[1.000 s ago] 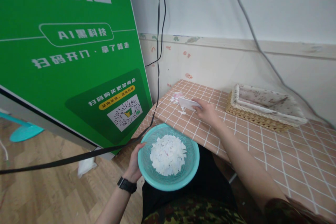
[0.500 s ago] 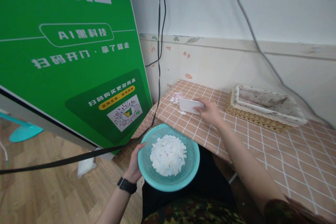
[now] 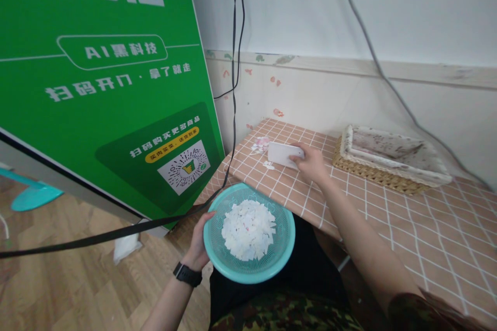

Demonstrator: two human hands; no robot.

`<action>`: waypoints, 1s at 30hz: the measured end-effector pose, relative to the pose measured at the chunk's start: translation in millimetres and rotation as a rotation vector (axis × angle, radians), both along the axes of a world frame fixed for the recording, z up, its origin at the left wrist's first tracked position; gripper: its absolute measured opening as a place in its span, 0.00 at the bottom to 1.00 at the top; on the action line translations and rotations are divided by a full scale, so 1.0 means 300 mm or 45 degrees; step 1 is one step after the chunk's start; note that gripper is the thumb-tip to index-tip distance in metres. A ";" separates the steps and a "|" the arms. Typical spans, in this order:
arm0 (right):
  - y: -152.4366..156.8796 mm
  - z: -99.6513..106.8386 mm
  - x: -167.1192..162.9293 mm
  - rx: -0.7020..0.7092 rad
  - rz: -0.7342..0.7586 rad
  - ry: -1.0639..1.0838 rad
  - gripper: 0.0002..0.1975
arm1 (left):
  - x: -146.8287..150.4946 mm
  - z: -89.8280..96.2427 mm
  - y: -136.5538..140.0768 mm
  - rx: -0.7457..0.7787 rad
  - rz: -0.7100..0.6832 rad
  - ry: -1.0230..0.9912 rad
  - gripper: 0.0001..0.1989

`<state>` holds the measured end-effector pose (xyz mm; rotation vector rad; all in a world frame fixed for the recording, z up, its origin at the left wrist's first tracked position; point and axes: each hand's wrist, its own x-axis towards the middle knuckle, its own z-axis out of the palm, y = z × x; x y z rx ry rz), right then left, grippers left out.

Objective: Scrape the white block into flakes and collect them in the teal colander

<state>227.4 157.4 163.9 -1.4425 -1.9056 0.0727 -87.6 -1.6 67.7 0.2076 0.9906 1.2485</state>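
Observation:
My left hand (image 3: 201, 243) grips the left rim of a round teal plastic colander (image 3: 286, 238), thumb over the edge, above my lap and just below the table edge. A heap of white paper scraps (image 3: 248, 228) lies in the colander. My right hand (image 3: 310, 161) is closed on the right end of a flat white card (image 3: 281, 155), which stands on its long edge on the table. Left of the card is a small pile of white and pink paper scraps (image 3: 261, 145), and a few white scraps (image 3: 268, 165) lie in front of it.
A checked brown tablecloth (image 3: 392, 217) covers the table. A cloth-lined wicker basket (image 3: 388, 178) stands near the wall. On the left rises a green panel (image 3: 128, 114) with white lettering. A black strap (image 3: 116, 235) crosses in front of it, and cables hang against the wall.
The card in my right hand has shifted slightly to the right, and more of the small scraps in front of it show. My left hand and the colander stay in place.

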 end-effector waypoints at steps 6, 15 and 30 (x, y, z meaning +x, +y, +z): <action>-0.011 0.013 0.000 0.030 0.028 0.088 0.17 | -0.001 -0.002 0.005 -0.005 -0.025 -0.009 0.08; -0.021 -0.004 -0.028 0.019 0.202 0.058 0.16 | 0.001 0.004 -0.001 -0.005 -0.025 -0.007 0.07; -0.013 -0.005 -0.014 0.000 0.059 -0.023 0.17 | 0.002 0.009 -0.003 -0.001 -0.042 -0.029 0.08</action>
